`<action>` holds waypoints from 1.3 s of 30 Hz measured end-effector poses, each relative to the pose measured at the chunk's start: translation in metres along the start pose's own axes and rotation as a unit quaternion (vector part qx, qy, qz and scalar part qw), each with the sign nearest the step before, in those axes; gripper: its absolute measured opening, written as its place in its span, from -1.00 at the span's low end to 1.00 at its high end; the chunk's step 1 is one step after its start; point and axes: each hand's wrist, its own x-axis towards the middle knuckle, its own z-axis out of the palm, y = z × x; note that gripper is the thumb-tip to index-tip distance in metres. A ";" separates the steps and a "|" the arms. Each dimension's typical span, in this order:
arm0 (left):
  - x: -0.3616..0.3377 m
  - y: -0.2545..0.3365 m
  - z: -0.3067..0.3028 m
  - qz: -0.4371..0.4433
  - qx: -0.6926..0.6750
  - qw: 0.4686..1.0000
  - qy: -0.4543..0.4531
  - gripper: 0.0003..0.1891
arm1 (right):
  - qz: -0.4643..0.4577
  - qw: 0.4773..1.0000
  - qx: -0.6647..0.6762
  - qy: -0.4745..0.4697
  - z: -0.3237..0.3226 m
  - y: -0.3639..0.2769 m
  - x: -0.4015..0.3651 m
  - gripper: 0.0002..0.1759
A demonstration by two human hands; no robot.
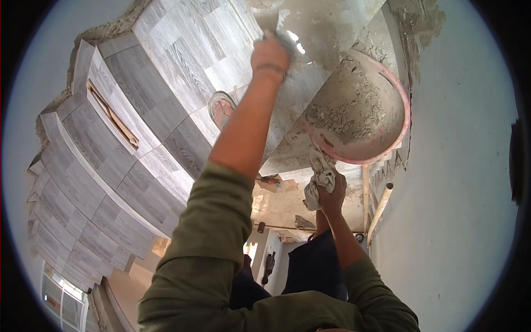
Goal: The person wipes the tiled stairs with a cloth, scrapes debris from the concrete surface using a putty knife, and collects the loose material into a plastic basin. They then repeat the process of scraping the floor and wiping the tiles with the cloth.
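My left hand [270, 54] is stretched far forward over the tiled step, closed and smeared by motion. It grips what looks like a trowel [269, 21], whose flat grey blade lies against the wet, grey-coated surface [315, 27]. A dark band circles that wrist. Close to my body, my right hand [334, 195] is closed around a crumpled, off-white rag [322, 180], just below the near rim of a round pinkish basin [408, 113]. Crumbly grey mortar [351, 105] lies inside the basin.
Wood-patterned grey tile stairs [144, 83] descend along the left, with a brown strip [113, 113] on one tread. A sandalled foot [222, 108] stands beside my left forearm. A pale wall [459, 166] rises on the right, near a bamboo pole [380, 213].
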 end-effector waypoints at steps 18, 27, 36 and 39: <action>0.020 -0.004 -0.012 0.019 0.023 0.998 -0.061 -0.50 | 0.029 0.999 0.036 -0.027 0.002 -0.013 -0.027 -0.29; 0.030 -0.019 -0.015 0.038 0.030 0.999 -0.015 -0.63 | 0.053 0.995 0.073 -0.036 0.015 0.005 -0.042 -0.28; 0.031 -0.020 -0.016 0.026 0.044 0.992 -0.111 -0.52 | 0.040 0.994 0.093 -0.048 0.020 -0.008 -0.047 -0.26; 0.004 -0.012 -0.016 0.031 0.049 0.997 -0.057 -0.55 | 0.012 0.996 0.081 -0.037 0.022 -0.010 -0.049 -0.25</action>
